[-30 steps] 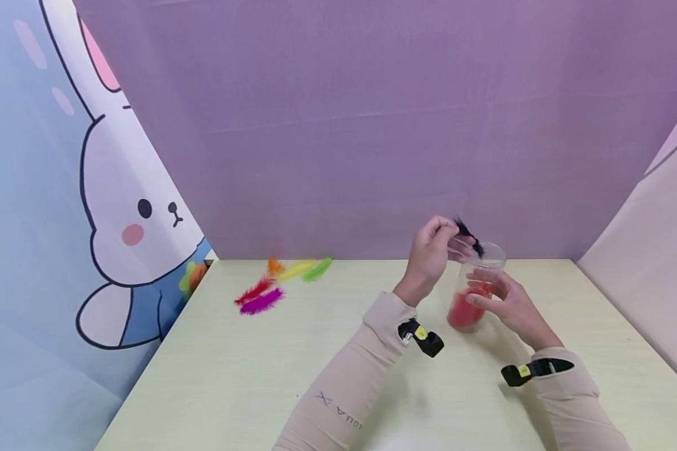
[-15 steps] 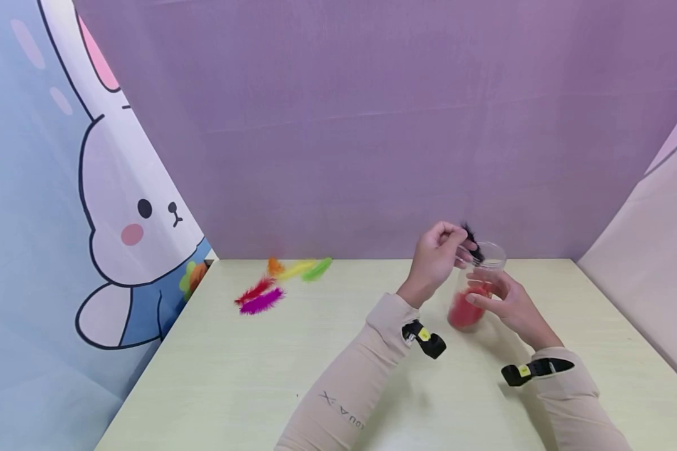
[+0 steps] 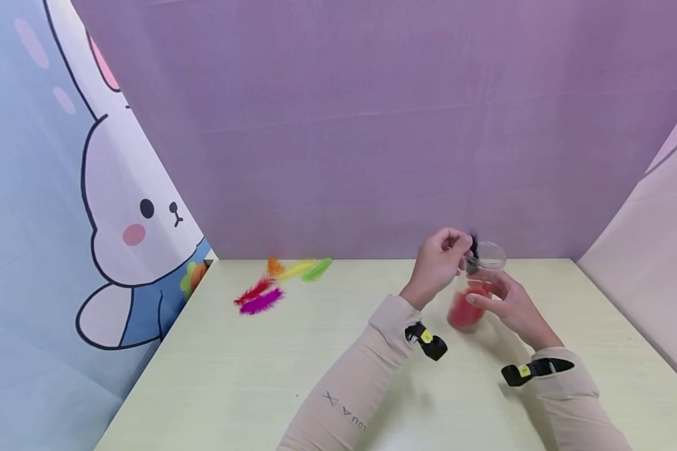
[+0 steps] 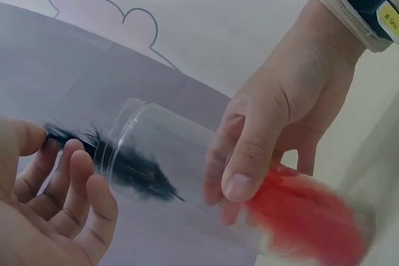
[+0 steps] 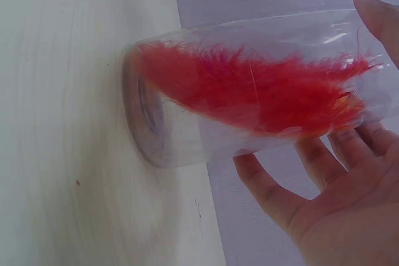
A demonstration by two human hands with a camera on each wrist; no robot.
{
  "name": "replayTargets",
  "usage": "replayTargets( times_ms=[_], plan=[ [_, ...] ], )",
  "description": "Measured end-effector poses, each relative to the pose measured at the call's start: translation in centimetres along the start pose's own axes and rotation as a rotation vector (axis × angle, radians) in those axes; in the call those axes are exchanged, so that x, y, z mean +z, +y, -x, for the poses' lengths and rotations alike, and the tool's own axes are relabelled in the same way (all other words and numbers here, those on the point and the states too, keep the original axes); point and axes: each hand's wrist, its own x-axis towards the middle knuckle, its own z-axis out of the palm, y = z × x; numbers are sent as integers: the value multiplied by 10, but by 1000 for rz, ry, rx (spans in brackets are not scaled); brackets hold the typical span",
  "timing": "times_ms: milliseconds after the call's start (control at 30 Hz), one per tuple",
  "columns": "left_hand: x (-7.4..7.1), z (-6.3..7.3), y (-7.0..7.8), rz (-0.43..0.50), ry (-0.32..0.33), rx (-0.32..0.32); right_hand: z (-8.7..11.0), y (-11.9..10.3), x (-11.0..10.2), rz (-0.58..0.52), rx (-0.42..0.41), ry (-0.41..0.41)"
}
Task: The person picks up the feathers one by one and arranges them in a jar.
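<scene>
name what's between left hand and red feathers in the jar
In the left wrist view, the black feather partly inside the clear jar, then the right hand gripping the jar.

Even light, soft shadows on tbl (image 3: 231, 376); wrist pics hazy, sm. glare on jar (image 5: 193, 141)

The left hand (image 3: 435, 266) is held up over the tabletop (image 3: 203, 376), toward its far edge, thumb and forefinger pinched together, the other fingers bent and slightly apart. Near it, lower and closer to the right edge, the right hand (image 3: 516, 310) curves its thumb and fingers in a grip. Both sleeved forearms (image 3: 341, 379) slant forward from the near side, converging toward the hands.
</scene>
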Motion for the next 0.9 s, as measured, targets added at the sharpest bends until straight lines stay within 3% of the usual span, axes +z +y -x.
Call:
replayTargets(
  times_ms=[267, 500, 667, 900],
  plan=[
    [-6, 3, -11, -72, -16, -5, 1, -1, 0, 1, 5, -9],
    [-20, 7, -30, -74, 32, -31, 0, 1, 1, -7, -10, -7],
    [-39, 13, -46, -156, 66, -42, 0, 1, 0, 2, -11, 0],
    [-79, 23, -71, -280, 113, -61, 1, 1, 0, 14, -6, 9]
  ],
)
